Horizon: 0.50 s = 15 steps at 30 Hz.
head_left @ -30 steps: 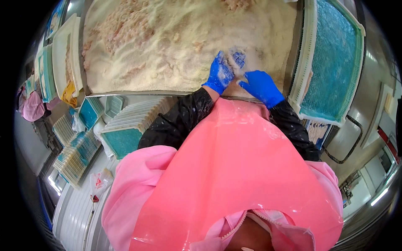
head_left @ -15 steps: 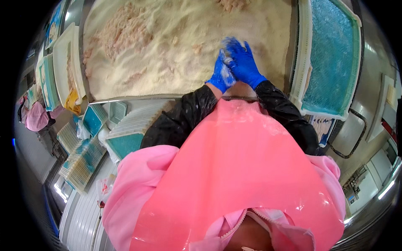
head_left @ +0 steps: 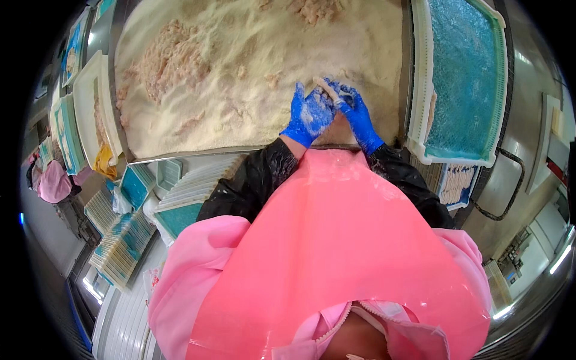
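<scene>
Head view, left to right. Stacked white trays with teal liners, lower left. Wide bin of pale crumb, upper centre. Left hand, blue glove dusted with crumb, fingers curled beside the right hand; both pinch one pale breaded strip above the crumb. White tray with teal mesh, upper right. Pink apron, lower centre.

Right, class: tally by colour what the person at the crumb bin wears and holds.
Blue gloves: 2 (left hand, right hand)
Black sleeves: 2
Pink apron: 1
Pale crumbed strip: 1
Total: 6
</scene>
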### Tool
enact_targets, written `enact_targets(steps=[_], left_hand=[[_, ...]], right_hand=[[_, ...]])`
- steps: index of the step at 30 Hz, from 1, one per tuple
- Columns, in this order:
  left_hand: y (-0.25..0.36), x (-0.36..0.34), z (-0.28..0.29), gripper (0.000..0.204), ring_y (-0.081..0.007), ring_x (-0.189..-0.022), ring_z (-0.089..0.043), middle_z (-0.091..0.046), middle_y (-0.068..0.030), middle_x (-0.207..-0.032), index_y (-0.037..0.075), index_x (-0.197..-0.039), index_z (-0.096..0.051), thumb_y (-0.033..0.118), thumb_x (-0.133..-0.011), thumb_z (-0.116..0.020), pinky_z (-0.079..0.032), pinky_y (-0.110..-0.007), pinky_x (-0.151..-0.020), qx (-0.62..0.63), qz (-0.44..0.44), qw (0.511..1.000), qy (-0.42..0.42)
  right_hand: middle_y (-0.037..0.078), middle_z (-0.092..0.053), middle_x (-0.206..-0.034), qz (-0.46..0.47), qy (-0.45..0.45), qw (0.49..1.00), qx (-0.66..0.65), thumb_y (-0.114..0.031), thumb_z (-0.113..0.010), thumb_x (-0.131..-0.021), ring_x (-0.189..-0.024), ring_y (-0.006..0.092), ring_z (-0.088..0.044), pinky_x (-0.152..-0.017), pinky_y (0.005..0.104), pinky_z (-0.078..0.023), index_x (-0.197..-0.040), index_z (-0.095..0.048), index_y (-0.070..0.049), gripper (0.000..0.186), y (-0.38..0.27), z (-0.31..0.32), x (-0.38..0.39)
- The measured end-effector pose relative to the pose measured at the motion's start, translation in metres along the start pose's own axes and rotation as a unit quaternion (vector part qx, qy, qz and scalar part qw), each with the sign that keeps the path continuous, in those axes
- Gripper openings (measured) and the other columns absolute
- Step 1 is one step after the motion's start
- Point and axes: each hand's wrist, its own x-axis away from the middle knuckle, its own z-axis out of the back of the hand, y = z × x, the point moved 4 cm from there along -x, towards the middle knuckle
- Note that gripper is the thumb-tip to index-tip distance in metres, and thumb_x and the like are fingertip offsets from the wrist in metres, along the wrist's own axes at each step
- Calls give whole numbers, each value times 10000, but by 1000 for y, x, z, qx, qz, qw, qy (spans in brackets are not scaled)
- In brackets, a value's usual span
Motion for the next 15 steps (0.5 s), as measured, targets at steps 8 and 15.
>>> enact_targets(steps=[8, 15], left_hand=[[-11, -2, -13, 700, -260, -1195, -415, -419, -153, -1310, -23, -1296, -352, 549, -904, -260, -322, -374, -1000, -332, 57, 935, 113], [-12, -20, -6, 571, -221, -895, -604, -615, -121, -1043, 7, -1146, -529, 485, -912, -321, -468, -332, -798, -518, 160, 828, 140]], right_hand=[[21, -558, -727, -133, -90, 980, 115, -234, -602, -838, -614, 90, -532, -520, 212, -425, -1044, -593, -18, 299, -58, 38, 11], [-39, -521, -655, -99, 18, 994, 51, -205, -593, -835, -519, 33, -466, -454, 159, -355, -1041, -611, -45, 261, -208, 132, 23]])
